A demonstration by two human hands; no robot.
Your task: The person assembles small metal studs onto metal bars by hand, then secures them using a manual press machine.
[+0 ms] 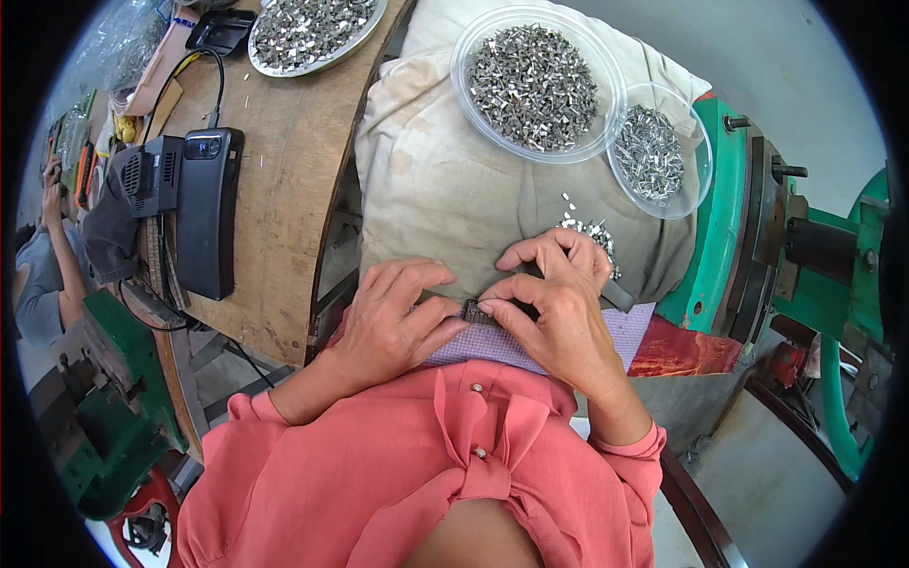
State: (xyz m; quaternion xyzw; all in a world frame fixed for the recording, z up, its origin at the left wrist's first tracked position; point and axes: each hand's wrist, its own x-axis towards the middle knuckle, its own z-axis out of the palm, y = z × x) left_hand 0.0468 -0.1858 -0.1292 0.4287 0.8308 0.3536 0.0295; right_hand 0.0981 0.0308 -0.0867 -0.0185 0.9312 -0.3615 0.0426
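In front of my chest lies a small dark ridged metal block [478, 313]. My left hand [393, 317] is curled at its left end, thumb and forefinger closed against it. My right hand [563, 308] is bent over the other end, its thumb and forefinger pressed together at the block; whatever is between them is too small to make out. Beyond the right hand is a loose heap of small shiny metal pieces [595, 234], partly covered by the fingers. A dark flat bar [618, 297] shows from under that hand.
A clear round tub [533, 87] of metal clips and a smaller clear tub [649, 156] of silvery pieces stand on the cloth [407, 142]. Left, a wooden table [279, 180] carries a black power bank [210, 213] and a dish of parts [312, 36]. Green machinery [715, 218] borders the right. Another person's arm [64, 251] is far left.
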